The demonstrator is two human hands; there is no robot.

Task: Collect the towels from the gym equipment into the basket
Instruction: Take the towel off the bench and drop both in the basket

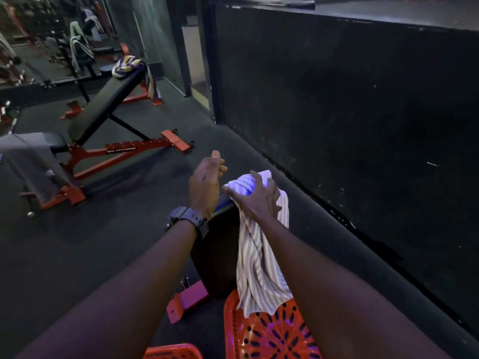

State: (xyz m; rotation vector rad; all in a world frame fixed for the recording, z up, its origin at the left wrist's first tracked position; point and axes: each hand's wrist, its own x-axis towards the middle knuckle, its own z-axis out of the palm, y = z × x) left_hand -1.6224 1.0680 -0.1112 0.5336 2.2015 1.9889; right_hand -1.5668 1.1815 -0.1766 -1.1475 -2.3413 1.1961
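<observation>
My right hand [255, 198] is closed on a pink-and-white striped towel [259, 260] at the top of a black bench pad [216, 252]. The towel hangs down from that hand over the rim of an orange perforated basket [269, 335] at the bottom of the view. Just left of the towel, my left hand [206, 181], with a dark watch on its wrist, is open and holds nothing. Farther back left, a purple, yellow and white striped towel [128, 67] is bunched on the top of an inclined bench [103, 104]. A grey towel [28, 156] drapes over that bench's seat at the far left.
A tall black wall [350, 104] runs along the right side. Red bench frames [129, 154] stand on the dark rubber floor [108, 229]. A second orange piece [173, 352] shows at the bottom edge. A mirror [51, 35] at the back left reflects more equipment.
</observation>
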